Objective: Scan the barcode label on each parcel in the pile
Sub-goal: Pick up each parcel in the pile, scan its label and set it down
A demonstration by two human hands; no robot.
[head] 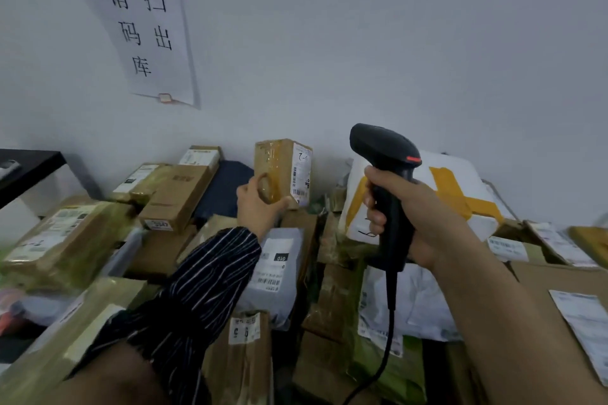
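Note:
My left hand (258, 204) grips a small taped cardboard parcel (274, 168) from below and holds it upright above the pile. Its white barcode label (301, 174) faces right. My right hand (414, 217) grips the handle of a black corded barcode scanner (386, 154), held upright just right of the parcel, its head turned away toward the pile and wall, a red light showing on its near side. The pile holds several cardboard boxes and bags, among them a grey mailer bag (279, 266) with a label and a white bag (460, 194) crossed with yellow tape.
A paper sign (144, 26) with printed characters is taped to the white wall behind the pile. A black tabletop edge (29, 168) juts in at the far left. Large brown boxes (65, 240) fill the left side, and a labelled carton (575, 306) lies at the right.

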